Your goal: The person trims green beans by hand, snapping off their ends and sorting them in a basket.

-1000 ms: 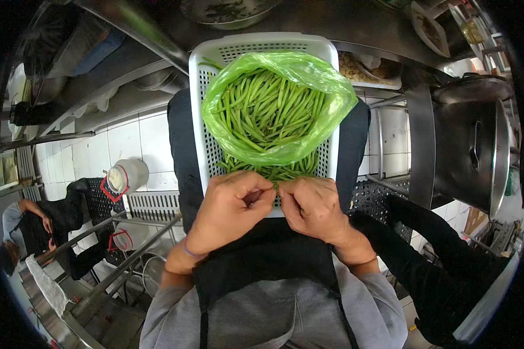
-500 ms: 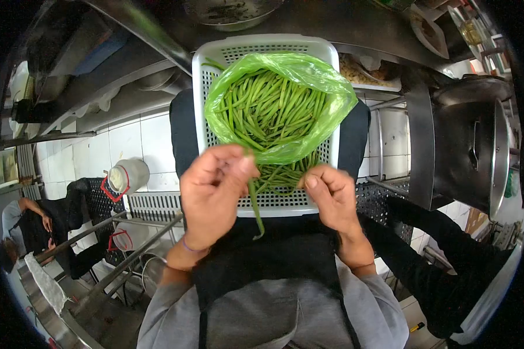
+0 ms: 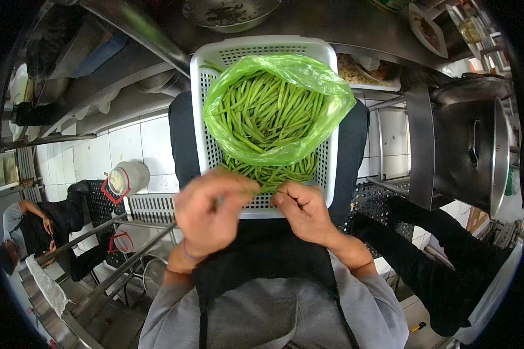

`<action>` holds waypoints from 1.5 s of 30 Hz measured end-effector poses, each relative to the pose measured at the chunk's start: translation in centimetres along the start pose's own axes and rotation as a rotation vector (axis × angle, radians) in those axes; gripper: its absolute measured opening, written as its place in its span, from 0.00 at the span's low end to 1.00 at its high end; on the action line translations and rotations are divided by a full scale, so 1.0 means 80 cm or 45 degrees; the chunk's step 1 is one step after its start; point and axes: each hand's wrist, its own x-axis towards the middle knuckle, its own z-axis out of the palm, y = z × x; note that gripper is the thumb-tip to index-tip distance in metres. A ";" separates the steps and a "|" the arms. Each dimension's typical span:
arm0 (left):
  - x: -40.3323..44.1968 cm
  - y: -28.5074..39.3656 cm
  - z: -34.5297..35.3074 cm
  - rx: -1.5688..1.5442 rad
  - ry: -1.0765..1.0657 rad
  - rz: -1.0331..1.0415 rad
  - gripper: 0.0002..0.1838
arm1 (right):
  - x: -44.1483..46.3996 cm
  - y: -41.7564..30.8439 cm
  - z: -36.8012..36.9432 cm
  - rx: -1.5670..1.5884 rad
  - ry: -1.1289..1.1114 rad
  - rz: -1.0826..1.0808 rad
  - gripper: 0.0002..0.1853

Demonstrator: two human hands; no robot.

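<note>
A green plastic bag full of green beans lies open in a white perforated basket on my lap. More loose beans lie in the basket below the bag's near edge. My left hand, smeared by motion, is closed at the basket's near left, its fingertips on a green bean. From the right, my right hand pinches the same bean between thumb and bent forefinger. Its tip is hidden in my fingers.
Metal shelving with a bowl stands ahead of me. A large lidded pot is at right, beside someone's dark-clothed legs. At left are a white tub, metal rails and another seated person.
My right hand has moved left to meet my left hand. The bean that hung down from my left fingers now lies crosswise between both hands.
</note>
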 end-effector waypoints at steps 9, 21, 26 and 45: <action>-0.027 0.010 -0.013 -0.299 -0.161 0.190 0.12 | -0.004 -0.005 -0.012 0.193 0.291 0.127 0.09; 0.007 -0.010 -0.007 -0.179 0.198 -0.069 0.05 | 0.015 0.022 -0.050 1.265 0.305 0.006 0.08; 0.082 -0.023 -0.008 0.768 -0.028 0.126 0.10 | 0.017 0.031 -0.047 1.219 0.248 -0.046 0.08; 0.130 -0.035 0.021 0.976 -0.236 -0.013 0.07 | 0.004 0.021 -0.046 0.888 0.227 -0.067 0.11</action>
